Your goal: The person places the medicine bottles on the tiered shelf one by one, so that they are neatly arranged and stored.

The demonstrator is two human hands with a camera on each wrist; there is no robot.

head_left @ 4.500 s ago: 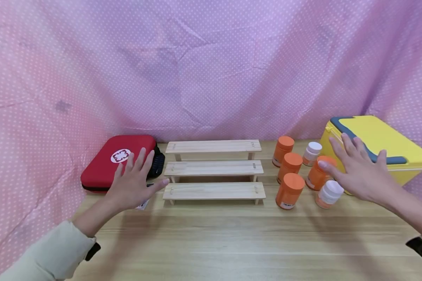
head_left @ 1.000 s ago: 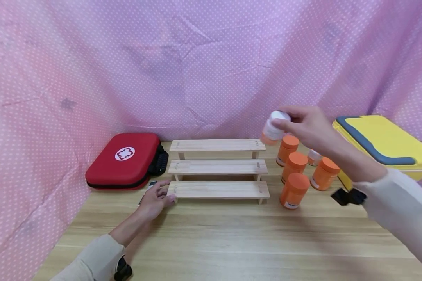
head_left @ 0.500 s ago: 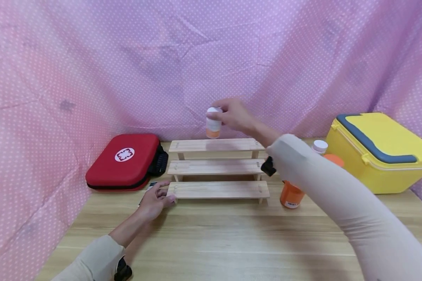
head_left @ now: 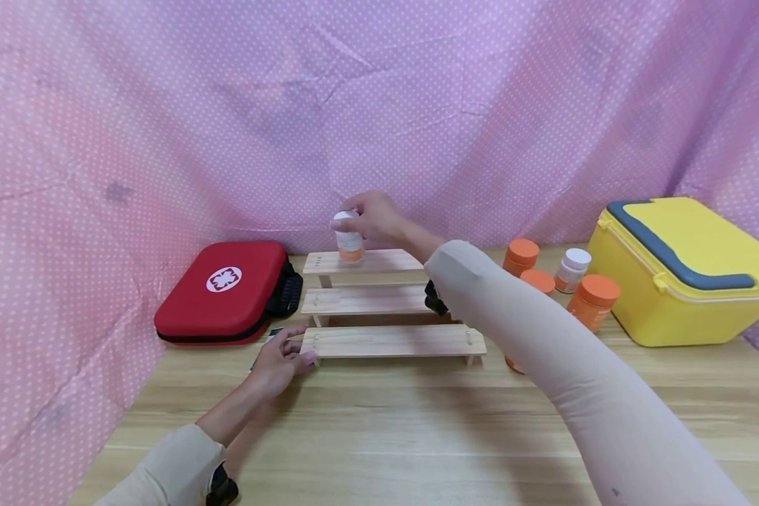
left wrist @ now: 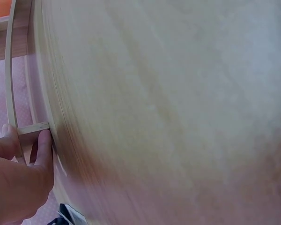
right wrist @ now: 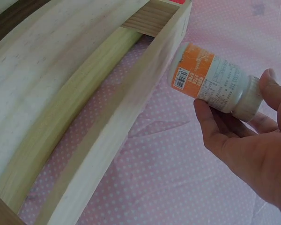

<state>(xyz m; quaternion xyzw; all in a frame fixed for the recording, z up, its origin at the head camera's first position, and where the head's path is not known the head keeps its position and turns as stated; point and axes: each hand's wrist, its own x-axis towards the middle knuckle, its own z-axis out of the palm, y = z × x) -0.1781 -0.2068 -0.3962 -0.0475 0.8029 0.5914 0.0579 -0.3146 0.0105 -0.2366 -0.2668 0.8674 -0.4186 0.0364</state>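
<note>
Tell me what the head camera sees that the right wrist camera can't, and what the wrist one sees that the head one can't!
Only the head view shows the yellow box, the orange bottles and the left hand.

Only the right wrist view shows the barcode on the held bottle.

Both show the right hand holding that bottle, the wooden shelf and the pink dotted cloth.

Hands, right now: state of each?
Left hand: closed, gripping the left end of the lowest wooden shelf.
Right hand: closed, holding a white-capped pill bottle by its cap end.
</note>
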